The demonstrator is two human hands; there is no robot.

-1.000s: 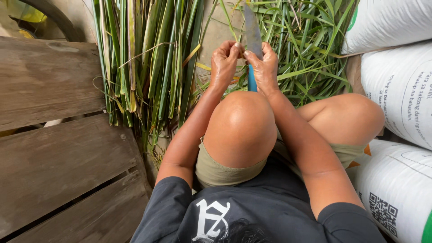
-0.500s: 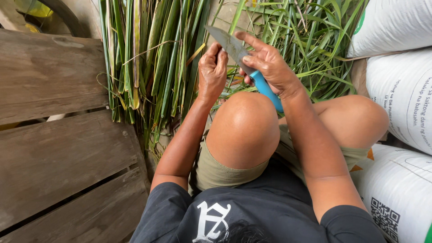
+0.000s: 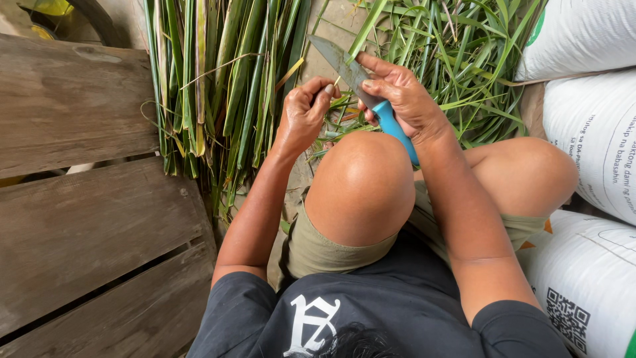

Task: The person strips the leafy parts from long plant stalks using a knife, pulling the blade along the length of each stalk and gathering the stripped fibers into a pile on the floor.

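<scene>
Head view showed my right hand (image 3: 404,99) gripping the blue-handled knife (image 3: 368,89) at upper centre, my left hand (image 3: 303,114) clenched around a thin leaf strip (image 3: 361,33).

The raised knee (image 3: 361,185) sits at the middle. Just beyond it the left hand (image 3: 301,116) and right hand (image 3: 404,99) meet — the knife (image 3: 358,76) lies in the right hand, its blade slanting up and left past the left hand. Beyond the knee, to the left, stand the long leaves (image 3: 225,86); the loose grass (image 3: 457,59) lies beyond-right. Left of the knee is the bench (image 3: 86,219) — right of it, the stacked sacks (image 3: 589,132).
</scene>
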